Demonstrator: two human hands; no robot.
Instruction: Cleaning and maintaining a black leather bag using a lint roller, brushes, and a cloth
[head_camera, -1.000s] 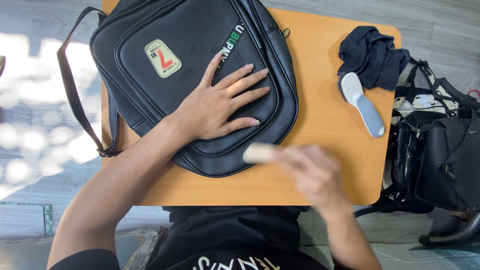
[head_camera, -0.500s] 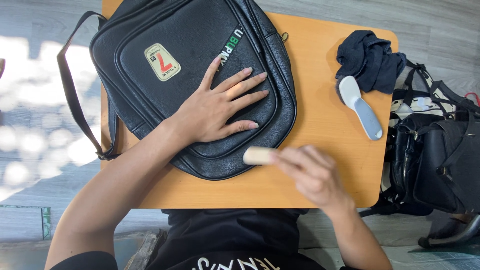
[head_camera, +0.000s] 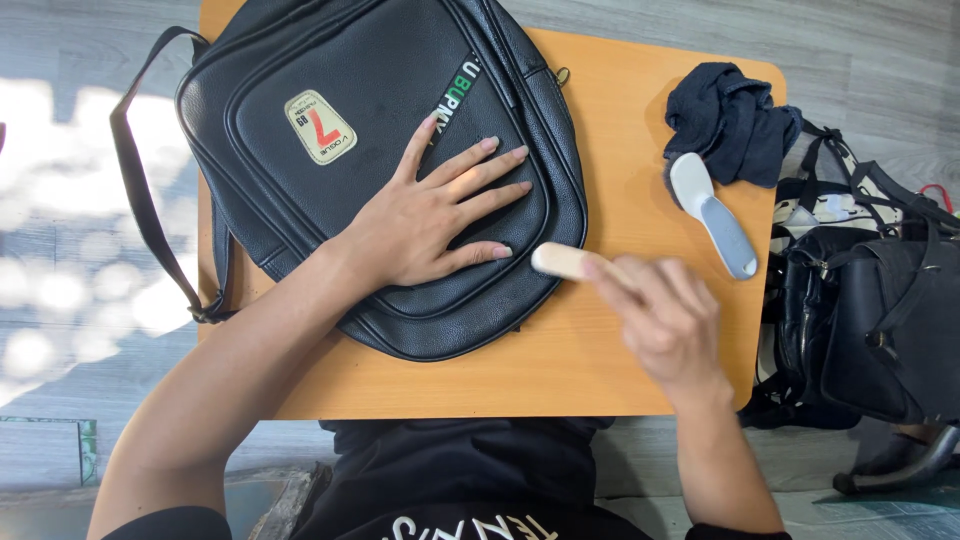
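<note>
Black leather shoulder bag (head_camera: 330, 150) pinned flat under left hand (head_camera: 425, 220), fingers spread; right hand (head_camera: 665, 320) fingers clamped on pale wooden brush (head_camera: 560, 262) at bag's right edge.

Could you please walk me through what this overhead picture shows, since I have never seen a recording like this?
There is no machine here: a camera worn on a person's head looks straight down at their two bare hands. The left hand lies flat, fingers spread, on a black shoulder bag that covers much of a small orange table. The right hand holds a pale, rounded tool, probably a small brush, its tip at the bag's edge. Further right on the table lie a white and grey brush and a crumpled dark cloth. More black bags sit on the floor beside the table.
</note>
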